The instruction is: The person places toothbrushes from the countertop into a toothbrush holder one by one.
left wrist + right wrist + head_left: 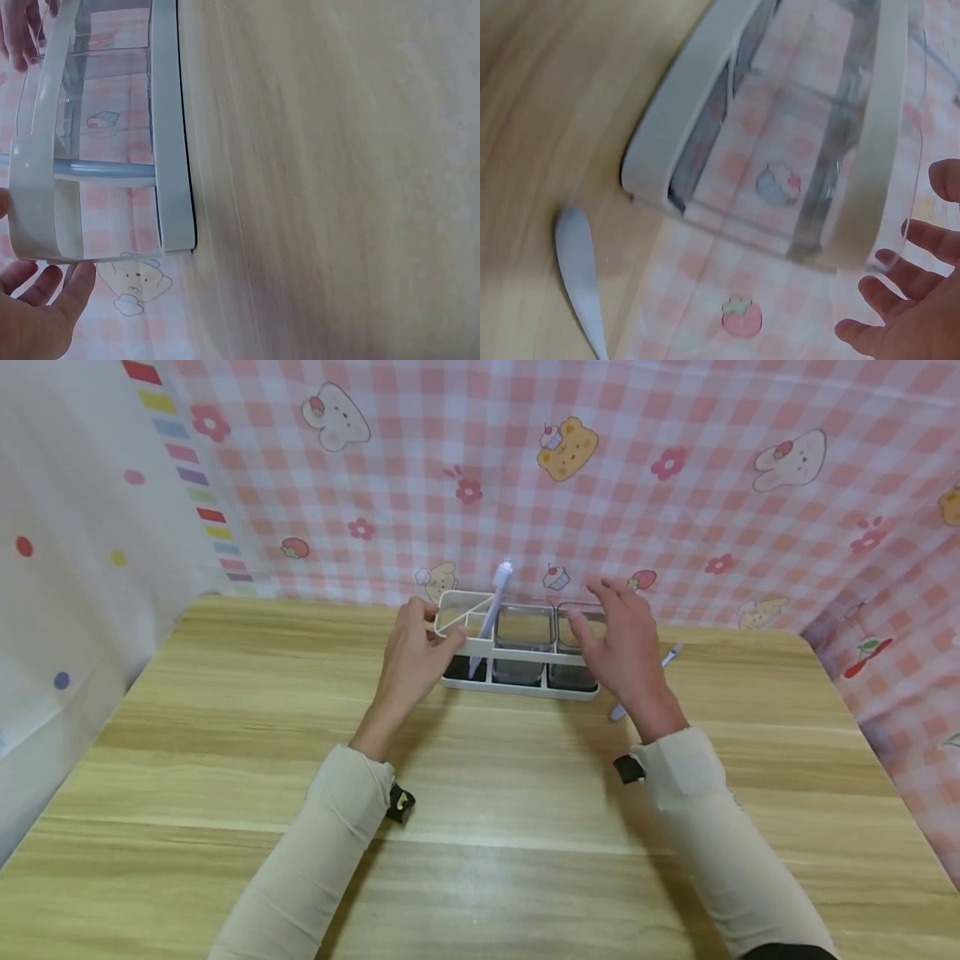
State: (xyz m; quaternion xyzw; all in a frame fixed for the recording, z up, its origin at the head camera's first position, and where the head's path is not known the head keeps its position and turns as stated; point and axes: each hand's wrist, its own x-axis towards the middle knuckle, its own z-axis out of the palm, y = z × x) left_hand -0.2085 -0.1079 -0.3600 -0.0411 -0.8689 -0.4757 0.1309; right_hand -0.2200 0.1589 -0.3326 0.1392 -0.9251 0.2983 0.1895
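Observation:
A white bathroom rack with an upper and a lower frame stands near the back of the table. My left hand grips its left end, thumb in front and fingers behind, as the left wrist view shows from the side. A lilac toothbrush leans upright in the rack's left part. Two clear cups, a middle cup and a right cup, fill the other openings. My right hand is spread beside the right cup, fingertips close to its rim in the right wrist view.
A second lilac toothbrush lies on the wooden table right of the rack, partly hidden by my right wrist. Its handle shows in the right wrist view. A pink checked cloth hangs right behind the rack.

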